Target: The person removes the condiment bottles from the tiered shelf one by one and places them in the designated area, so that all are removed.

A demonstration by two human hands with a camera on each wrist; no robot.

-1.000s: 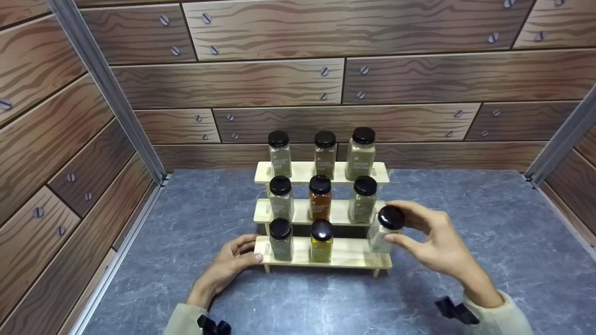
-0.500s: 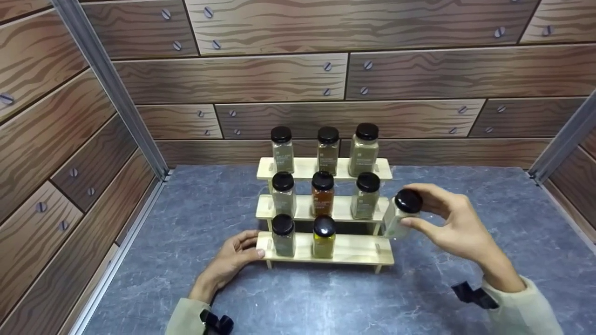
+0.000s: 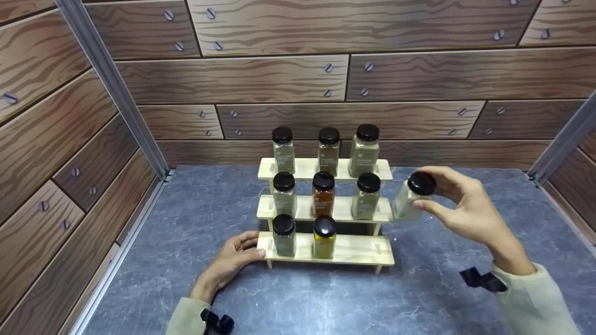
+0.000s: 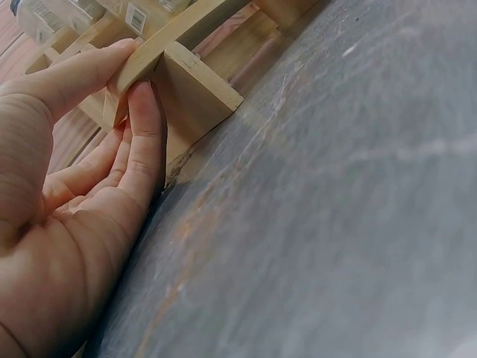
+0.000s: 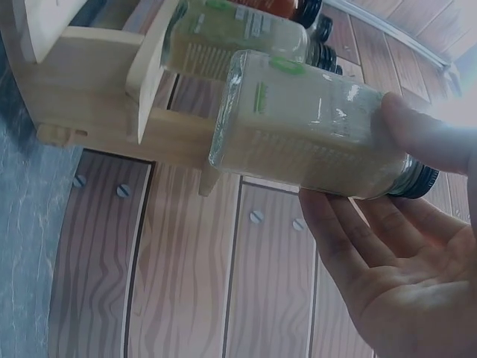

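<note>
Spice jar (image 3: 405, 204) w/ black lid is off the rack (image 3: 356, 246), tilted, just past the mid tier's R edge, above the desk (image 3: 298, 302). R hand (image 3: 468, 211) grips it near the lid; L hand (image 3: 235, 258) pinches the front tier's L edge. Progress: 8 other jars (image 3: 365, 204) stand upright: 3 top, 3 mid, 2 front (L end & centre). Prob. only the held one's left to settle.

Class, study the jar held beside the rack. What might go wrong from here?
The tilted jar in the right hand might slip, as it is held near its lid. Moved inward, it could knock the nearest jar on the middle shelf. The left hand pinches the bottom shelf, so a tug might shake the two jars there.
</note>
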